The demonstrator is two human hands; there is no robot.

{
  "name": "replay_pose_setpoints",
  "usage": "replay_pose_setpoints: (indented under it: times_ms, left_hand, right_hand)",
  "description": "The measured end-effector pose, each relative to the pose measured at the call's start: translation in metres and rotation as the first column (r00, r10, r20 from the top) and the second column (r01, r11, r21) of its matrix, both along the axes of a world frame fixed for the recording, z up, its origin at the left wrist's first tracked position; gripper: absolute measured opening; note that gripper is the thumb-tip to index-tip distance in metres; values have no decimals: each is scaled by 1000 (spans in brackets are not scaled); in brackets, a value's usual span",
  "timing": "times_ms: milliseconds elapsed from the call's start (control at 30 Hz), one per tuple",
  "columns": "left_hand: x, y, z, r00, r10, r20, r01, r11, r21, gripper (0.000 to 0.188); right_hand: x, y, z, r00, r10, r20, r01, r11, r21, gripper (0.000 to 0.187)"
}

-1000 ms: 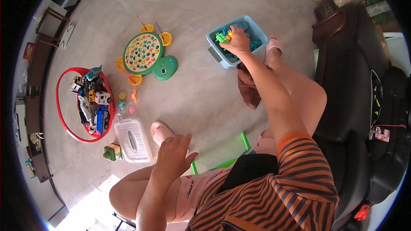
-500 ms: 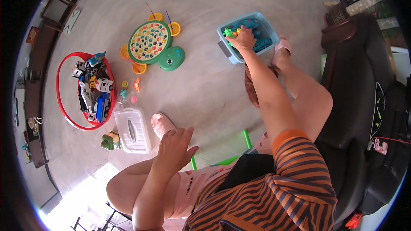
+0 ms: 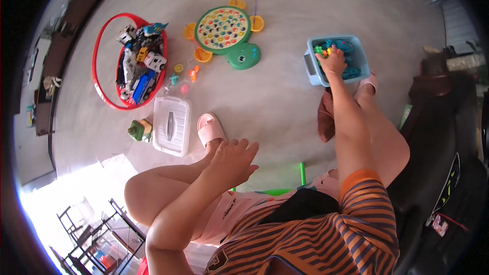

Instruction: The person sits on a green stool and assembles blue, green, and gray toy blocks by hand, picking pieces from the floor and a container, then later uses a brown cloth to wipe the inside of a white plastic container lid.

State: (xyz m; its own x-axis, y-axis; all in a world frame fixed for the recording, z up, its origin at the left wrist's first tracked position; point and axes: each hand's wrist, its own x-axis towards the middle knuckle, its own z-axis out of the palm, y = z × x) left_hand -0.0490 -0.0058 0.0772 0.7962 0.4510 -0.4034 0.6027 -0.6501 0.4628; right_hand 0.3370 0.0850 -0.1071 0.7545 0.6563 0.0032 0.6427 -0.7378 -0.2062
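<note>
My right hand (image 3: 333,62) reaches into a light blue plastic bin (image 3: 311,74), its fingers closed around a small bright green toy with yellow and orange parts (image 3: 320,51). Exactly what the toy is stays partly hidden by the fingers. Beside it in the bin lie teal-blue toys (image 3: 350,73), one along the far side and one nearer the front. Over my lap, my left hand (image 3: 234,162) hovers with fingers apart and nothing in it.
A green turtle fishing game (image 3: 243,57) with yellow cups stands ahead. Left are a red-rimmed basket of toy vehicles (image 3: 164,51), a white lid with a grey handle (image 3: 179,135), a green toy (image 3: 136,130) and small loose pieces. A brown cloth (image 3: 326,117) lies below the bin.
My head has turned, so the whole scene sits further right in the view. My right hand stays in the bin at the green toy; the left stays raised over my lap.
</note>
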Motion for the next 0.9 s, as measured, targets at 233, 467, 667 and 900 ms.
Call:
replay_pose_setpoints:
  times_ms: [233,467,667,900]
  left_hand:
    - [1,-5,-2,997,-65,31,62,992,107,35]
    - [-3,-14,-7,994,-39,100,25,990,139,35]
    - [3,-10,-9,993,-82,80,74,991,109,44]
    - [25,-19,27,984,-177,-24,166,860,483,8]
  right_hand:
    - [12,-11,-24,983,176,53,-178,983,46,63]
    - [-26,-33,-20,772,350,530,-522,825,216,50]
    - [-97,-37,-42,701,699,139,-704,649,287,46]
    - [-170,39,-44,611,713,-344,-742,667,66,56]
